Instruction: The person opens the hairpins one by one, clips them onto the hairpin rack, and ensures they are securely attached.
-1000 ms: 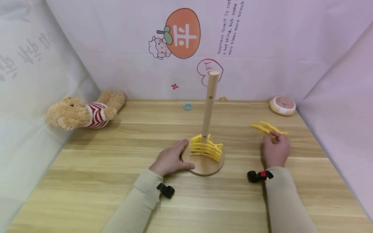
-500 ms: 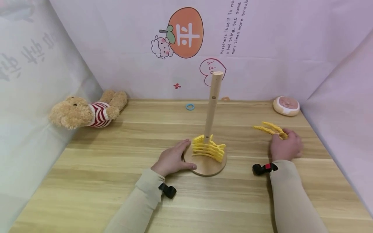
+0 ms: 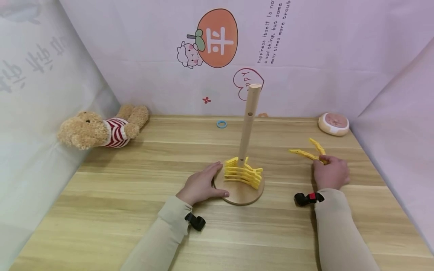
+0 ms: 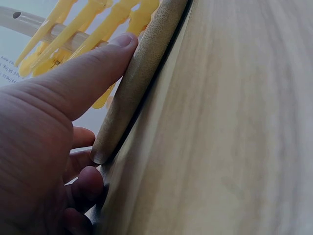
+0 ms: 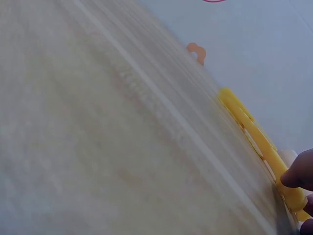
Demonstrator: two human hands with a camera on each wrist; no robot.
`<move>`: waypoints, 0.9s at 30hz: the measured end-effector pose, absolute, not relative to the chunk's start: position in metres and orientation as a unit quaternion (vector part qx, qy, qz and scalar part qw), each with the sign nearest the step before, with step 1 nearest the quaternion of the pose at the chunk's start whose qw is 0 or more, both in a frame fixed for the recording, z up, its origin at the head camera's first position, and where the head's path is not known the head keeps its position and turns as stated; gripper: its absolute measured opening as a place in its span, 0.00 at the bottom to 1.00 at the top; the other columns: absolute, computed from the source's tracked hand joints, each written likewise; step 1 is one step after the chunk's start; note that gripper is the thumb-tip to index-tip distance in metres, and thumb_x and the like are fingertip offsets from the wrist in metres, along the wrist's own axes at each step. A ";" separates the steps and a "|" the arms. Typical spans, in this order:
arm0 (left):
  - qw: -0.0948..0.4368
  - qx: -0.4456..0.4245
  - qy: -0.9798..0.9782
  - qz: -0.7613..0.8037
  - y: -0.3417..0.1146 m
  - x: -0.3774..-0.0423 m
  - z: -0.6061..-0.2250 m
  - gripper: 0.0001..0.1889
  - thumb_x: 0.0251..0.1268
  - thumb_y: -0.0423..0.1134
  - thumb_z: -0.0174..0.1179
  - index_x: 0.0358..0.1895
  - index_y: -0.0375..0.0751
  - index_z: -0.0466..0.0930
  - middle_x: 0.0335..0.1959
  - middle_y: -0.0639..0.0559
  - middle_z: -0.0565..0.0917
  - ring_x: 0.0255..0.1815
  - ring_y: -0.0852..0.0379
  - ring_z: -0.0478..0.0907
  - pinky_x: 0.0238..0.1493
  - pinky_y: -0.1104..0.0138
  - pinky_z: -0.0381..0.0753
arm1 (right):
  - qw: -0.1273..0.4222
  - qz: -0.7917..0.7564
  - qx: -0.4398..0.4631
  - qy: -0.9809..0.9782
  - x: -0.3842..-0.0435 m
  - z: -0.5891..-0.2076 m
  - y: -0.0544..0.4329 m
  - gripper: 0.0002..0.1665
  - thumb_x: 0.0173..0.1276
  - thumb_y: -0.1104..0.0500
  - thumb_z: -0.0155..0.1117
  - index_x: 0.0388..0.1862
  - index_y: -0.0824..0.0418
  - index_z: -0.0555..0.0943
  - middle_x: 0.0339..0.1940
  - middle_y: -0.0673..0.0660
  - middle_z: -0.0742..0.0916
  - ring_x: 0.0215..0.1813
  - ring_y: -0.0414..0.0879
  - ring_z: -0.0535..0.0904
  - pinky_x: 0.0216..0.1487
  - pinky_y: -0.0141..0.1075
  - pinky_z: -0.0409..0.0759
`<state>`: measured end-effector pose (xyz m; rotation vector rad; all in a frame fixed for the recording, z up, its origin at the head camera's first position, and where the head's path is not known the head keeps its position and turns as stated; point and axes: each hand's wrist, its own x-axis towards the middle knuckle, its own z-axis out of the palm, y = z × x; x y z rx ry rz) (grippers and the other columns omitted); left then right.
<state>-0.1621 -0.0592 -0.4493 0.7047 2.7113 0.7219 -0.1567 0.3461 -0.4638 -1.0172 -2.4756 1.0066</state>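
Note:
A wooden stand [image 3: 249, 128] has an upright pole on a round base [image 3: 239, 195]. Several curved yellow plastic pieces [image 3: 241, 175] are stacked around the pole's foot. My left hand [image 3: 200, 186] holds the base's left edge; in the left wrist view the thumb [image 4: 105, 56] lies along the rim and the fingers bend by the edge. To the right, my right hand [image 3: 331, 173] pinches the near ends of two curved yellow strips [image 3: 303, 153], spread in a V. One strip [image 5: 254, 134] shows under the thumb in the right wrist view; the other fingers are mostly cut off.
A teddy bear [image 3: 113, 131] in a striped top lies at the back left. A blue ring [image 3: 222, 124] sits behind the pole. A round pink-and-cream object [image 3: 333, 124] stands at the back right. Printed cloth walls [image 3: 152, 56] enclose the wooden table [image 3: 135, 203].
My right hand has shifted a little to the right, and the two yellow strips have gone from near parallel to a wider V. My left hand stays at the base.

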 end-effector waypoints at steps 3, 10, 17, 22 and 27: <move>0.122 0.246 0.929 0.250 -0.059 -0.162 -0.448 0.55 0.50 0.70 0.69 0.79 0.49 0.58 0.80 0.55 0.57 0.77 0.49 0.59 0.70 0.46 0.66 | 0.136 0.349 -0.344 -0.861 -0.154 -0.464 0.347 0.24 0.71 0.50 0.60 0.60 0.59 0.84 0.68 0.67 0.72 0.70 0.65 0.62 0.70 0.64 0.46; 0.123 0.246 0.928 0.250 -0.059 -0.161 -0.447 0.54 0.51 0.70 0.69 0.79 0.49 0.58 0.80 0.55 0.58 0.77 0.48 0.60 0.70 0.47 0.66 | 0.170 0.378 -0.323 -0.851 -0.147 -0.466 0.344 0.21 0.68 0.49 0.65 0.52 0.61 0.86 0.65 0.59 0.75 0.69 0.60 0.65 0.72 0.57 0.49; 0.123 0.244 0.927 0.255 -0.060 -0.161 -0.446 0.54 0.51 0.69 0.70 0.79 0.49 0.59 0.80 0.53 0.59 0.77 0.47 0.61 0.70 0.46 0.66 | 0.241 0.491 -0.284 -0.787 -0.134 -0.465 0.342 0.20 0.67 0.51 0.70 0.49 0.64 0.86 0.62 0.46 0.79 0.60 0.41 0.72 0.58 0.28 0.68; 0.122 0.245 0.926 0.259 -0.060 -0.159 -0.445 0.54 0.51 0.69 0.70 0.79 0.49 0.59 0.80 0.53 0.59 0.77 0.45 0.61 0.70 0.45 0.66 | 0.277 0.548 -0.239 -0.752 -0.125 -0.467 0.336 0.15 0.64 0.57 0.74 0.44 0.67 0.88 0.55 0.48 0.87 0.51 0.35 0.81 0.42 0.18 0.77; 0.120 0.245 0.928 0.253 -0.059 -0.160 -0.447 0.55 0.51 0.70 0.69 0.79 0.49 0.58 0.80 0.54 0.58 0.77 0.46 0.61 0.70 0.46 0.66 | 0.266 0.551 -0.226 -0.758 -0.116 -0.466 0.330 0.13 0.62 0.57 0.76 0.41 0.65 0.88 0.43 0.45 0.88 0.44 0.36 0.82 0.37 0.19 0.77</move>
